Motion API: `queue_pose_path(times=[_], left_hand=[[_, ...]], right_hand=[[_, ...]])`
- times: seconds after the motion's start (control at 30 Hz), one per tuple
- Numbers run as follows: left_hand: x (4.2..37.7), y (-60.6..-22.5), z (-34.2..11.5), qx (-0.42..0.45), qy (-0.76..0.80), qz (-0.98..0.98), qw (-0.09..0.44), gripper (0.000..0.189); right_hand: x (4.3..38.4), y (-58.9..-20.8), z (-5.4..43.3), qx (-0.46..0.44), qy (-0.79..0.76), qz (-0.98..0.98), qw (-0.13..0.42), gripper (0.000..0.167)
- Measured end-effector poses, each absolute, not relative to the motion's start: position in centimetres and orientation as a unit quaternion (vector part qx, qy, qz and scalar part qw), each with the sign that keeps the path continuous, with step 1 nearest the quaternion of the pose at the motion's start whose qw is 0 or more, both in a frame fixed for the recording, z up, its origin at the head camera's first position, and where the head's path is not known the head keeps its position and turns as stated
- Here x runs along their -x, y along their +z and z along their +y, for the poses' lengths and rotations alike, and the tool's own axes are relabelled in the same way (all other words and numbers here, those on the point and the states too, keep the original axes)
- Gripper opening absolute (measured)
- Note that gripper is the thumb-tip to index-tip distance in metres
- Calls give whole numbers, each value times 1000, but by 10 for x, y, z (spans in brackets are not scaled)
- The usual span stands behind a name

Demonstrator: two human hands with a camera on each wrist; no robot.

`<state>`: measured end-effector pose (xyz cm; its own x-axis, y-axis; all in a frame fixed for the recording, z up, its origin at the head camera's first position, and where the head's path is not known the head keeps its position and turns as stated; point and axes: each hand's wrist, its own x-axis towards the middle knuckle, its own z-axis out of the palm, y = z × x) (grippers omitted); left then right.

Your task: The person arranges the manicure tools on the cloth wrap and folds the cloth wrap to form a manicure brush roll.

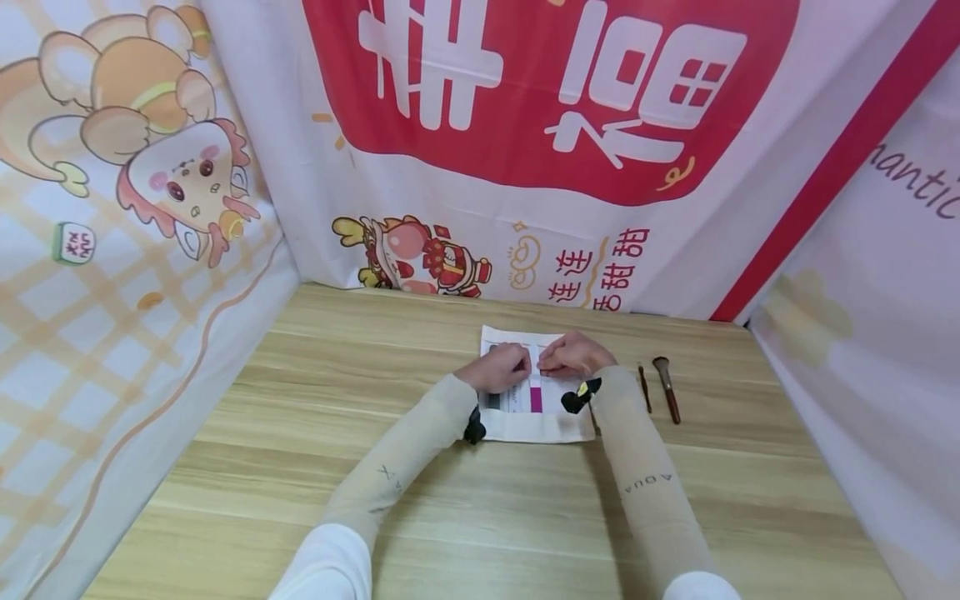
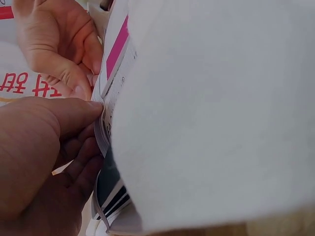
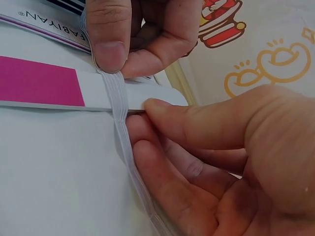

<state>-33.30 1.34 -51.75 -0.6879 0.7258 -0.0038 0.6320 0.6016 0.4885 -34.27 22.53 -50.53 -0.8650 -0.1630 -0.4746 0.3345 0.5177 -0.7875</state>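
Note:
A white fabric roll or pouch point(image 1: 540, 427) lies unfolded on the table, with a pale elastic band point(image 3: 117, 96) across it. At the top of the right wrist view, my left hand point(image 1: 504, 367) pinches the band between thumb and fingers. My right hand point(image 1: 576, 355) pinches the rounded white end of a flat strip with a magenta block point(image 3: 42, 81), which passes beneath the band. Left of that strip lies a flat piece lettered FABIYAN point(image 3: 54, 28). A white flap point(image 2: 216, 113) hides much of the left wrist view.
Right of the pouch lie a makeup brush point(image 1: 666, 390) with a brown handle and a thinner brown tool point(image 1: 644, 388). Printed cloth point(image 1: 487, 208) hangs behind the wood-grain table point(image 1: 330, 350) and along both sides.

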Motion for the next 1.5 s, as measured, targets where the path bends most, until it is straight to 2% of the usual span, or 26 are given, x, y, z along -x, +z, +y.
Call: queue_pose_path(times=[0.27,0.5,0.73,0.97,1.17,1.5], left_hand=[[335,-520,17,-385,228,889,101,11],[336,-515,17,-379,226,892,99,6],[335,-509,21,-387,228,887,103,8],[334,-510,26,-401,229,883,88,11],[330,-508,33,-403,229,882,89,13],[328,-507,43,-413,218,880,85,8]], right_hand=[[339,-498,226,-46,-433,865,248,15],[333,-478,232,-27,-391,890,232,25],[316,-442,280,66,-319,935,141,37],[291,-427,336,93,-259,958,84,33],[274,-441,368,81,-232,967,64,29],[265,-481,377,-3,-226,970,84,26]])
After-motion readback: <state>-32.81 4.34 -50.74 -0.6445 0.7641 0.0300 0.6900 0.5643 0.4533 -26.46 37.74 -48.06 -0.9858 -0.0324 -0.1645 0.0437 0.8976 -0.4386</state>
